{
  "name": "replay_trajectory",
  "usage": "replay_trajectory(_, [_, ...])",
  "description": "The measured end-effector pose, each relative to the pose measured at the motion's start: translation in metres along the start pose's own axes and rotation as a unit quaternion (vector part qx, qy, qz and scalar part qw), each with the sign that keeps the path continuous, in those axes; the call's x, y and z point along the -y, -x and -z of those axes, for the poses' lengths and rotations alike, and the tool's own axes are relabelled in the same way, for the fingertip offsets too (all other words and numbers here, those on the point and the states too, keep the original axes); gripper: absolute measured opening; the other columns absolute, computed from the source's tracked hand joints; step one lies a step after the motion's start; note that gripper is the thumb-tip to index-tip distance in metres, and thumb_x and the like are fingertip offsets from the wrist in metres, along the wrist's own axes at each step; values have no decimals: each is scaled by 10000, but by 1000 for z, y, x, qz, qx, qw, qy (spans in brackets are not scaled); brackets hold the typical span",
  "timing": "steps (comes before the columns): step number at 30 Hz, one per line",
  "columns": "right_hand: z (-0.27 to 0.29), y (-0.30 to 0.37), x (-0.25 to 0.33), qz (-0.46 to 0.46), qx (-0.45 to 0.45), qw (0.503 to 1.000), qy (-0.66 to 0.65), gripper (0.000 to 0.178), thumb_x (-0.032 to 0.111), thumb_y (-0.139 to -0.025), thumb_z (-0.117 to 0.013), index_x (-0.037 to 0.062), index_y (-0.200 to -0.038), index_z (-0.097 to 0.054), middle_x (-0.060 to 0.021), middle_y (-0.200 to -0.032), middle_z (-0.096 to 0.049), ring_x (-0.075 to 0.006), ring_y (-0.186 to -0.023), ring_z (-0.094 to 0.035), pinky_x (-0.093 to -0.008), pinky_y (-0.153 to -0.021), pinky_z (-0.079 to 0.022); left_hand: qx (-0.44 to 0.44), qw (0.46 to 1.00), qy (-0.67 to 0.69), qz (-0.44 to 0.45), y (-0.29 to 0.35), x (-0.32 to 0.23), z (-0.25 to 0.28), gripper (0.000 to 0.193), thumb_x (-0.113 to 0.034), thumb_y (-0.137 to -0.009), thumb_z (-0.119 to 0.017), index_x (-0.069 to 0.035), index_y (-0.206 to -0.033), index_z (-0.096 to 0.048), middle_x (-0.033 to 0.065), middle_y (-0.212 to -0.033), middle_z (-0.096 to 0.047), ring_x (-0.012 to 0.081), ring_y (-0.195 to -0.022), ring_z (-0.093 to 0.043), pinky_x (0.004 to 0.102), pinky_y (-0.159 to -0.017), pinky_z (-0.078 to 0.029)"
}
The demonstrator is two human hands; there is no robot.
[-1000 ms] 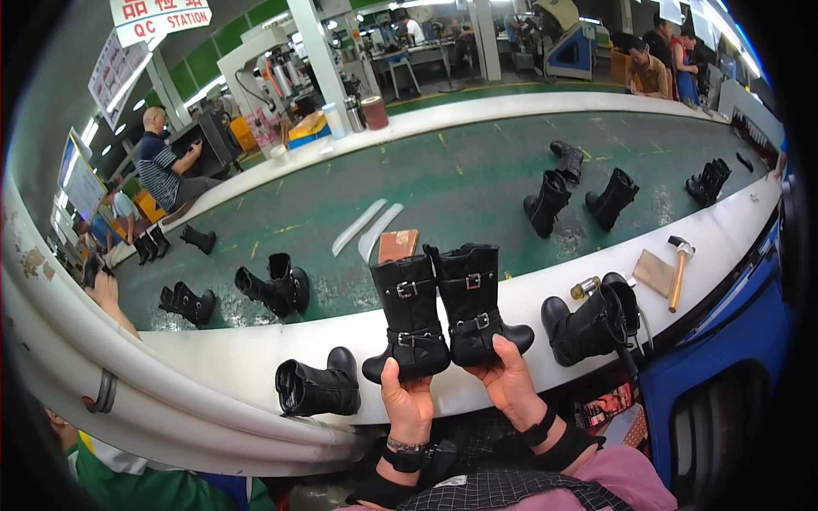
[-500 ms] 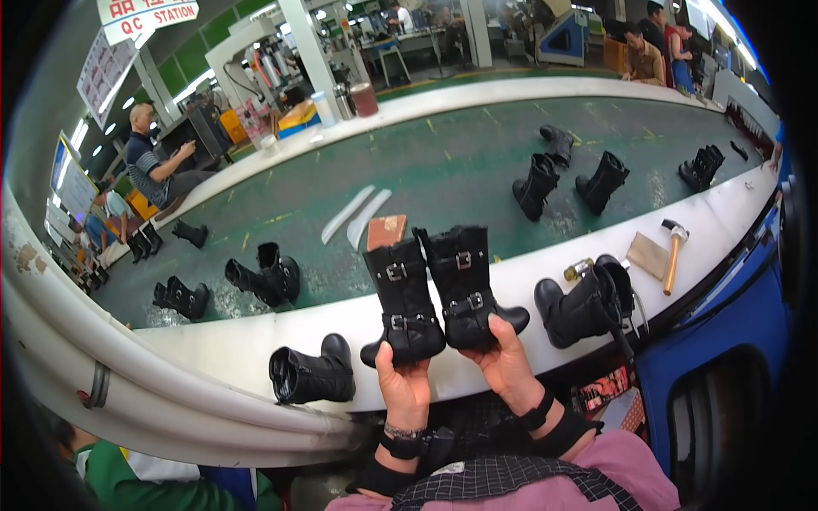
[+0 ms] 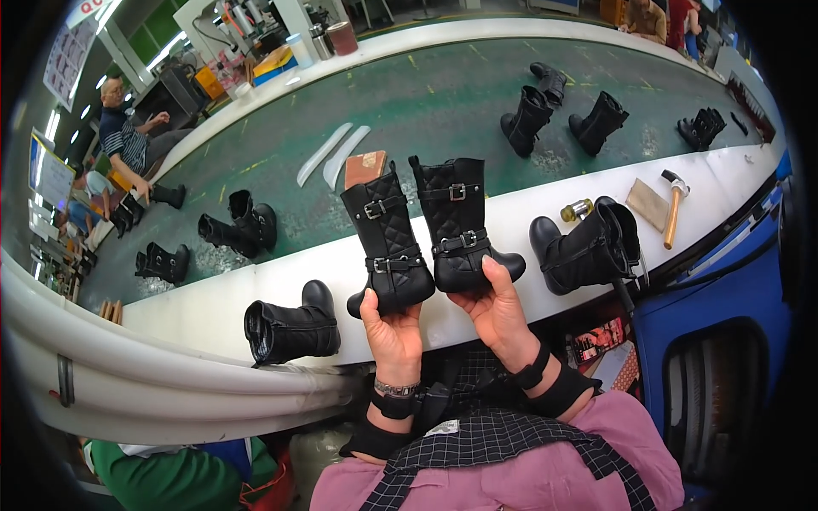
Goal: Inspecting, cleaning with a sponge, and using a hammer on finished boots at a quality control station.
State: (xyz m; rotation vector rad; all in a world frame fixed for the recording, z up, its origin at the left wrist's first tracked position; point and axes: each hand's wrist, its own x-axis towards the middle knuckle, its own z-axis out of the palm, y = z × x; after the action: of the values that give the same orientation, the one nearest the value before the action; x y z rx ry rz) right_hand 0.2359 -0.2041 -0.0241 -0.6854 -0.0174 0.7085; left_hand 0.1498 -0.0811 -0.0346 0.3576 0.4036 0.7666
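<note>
Head view, and from where I stand a person has two black boots raised over the near part of a white worktop (image 3: 213, 311), one in each hand. Left hand (image 3: 394, 336) is curled partly closed around the foot of the quilted boot (image 3: 392, 255), thumb up against its side and the other fingers mostly hidden beneath the sole. That boot leans a little leftward, toe to the left. Right hand (image 3: 496, 305) grips the matching boot (image 3: 460, 226) the same way, half closed, thumb over the side of the foot; this one stands nearly upright with its toe to the right. Both show two buckled straps. The pair are side by side at the feet, though I can't make out whether they touch, and their shafts spread apart toward the top.

On the worktop, a black boot lying on its side (image 3: 290, 332) is left of the hands, and another tipped boot (image 3: 588, 247) is to the right. Beyond that sit a small jar (image 3: 577, 210), a tan pad (image 3: 649, 204) and a wooden-handled hammer (image 3: 674, 209). Across the green surface (image 3: 383, 111) I see a reddish-brown block (image 3: 365, 168), just behind the raised pair, and two pale curved strips (image 3: 325, 155) beside it.
</note>
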Motion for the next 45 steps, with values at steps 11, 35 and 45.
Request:
replay_trajectory(11, [6,-1,-6,7,-18,1000,6,476,422,-910,-590,64,-1220,-539,-90,-1139,-622,-206,-1062,-613,-368,-919,-521,5,1000,-14,-10,0,6,2,456,-340,-914,-586,-46,-1254,-507,114,-1243,-575,276,-1141,-577,469,-962,-513])
replay_trajectory(35, [-3,4,9,43,54,997,35,531,319,-853,-655,40,-1274,-492,-95,-1145,-621,-202,-1027,-647,-382,-881,-554,36,997,-31,-54,9,5,3,515,-316,-848,-672,-48,-1260,-517,87,-1215,-605,250,-1100,-615,425,-972,-518])
replay_trajectory(45, [3,3,6,42,44,997,43,526,347,-857,-655,58,-1270,-504,-84,-1146,-623,-194,-1029,-640,-382,-881,-549,37,997,-35,-55,10,8,3,524,-320,-840,-682,-44,-1254,-519,94,-1186,-617,251,-1087,-621,416,-951,-535])
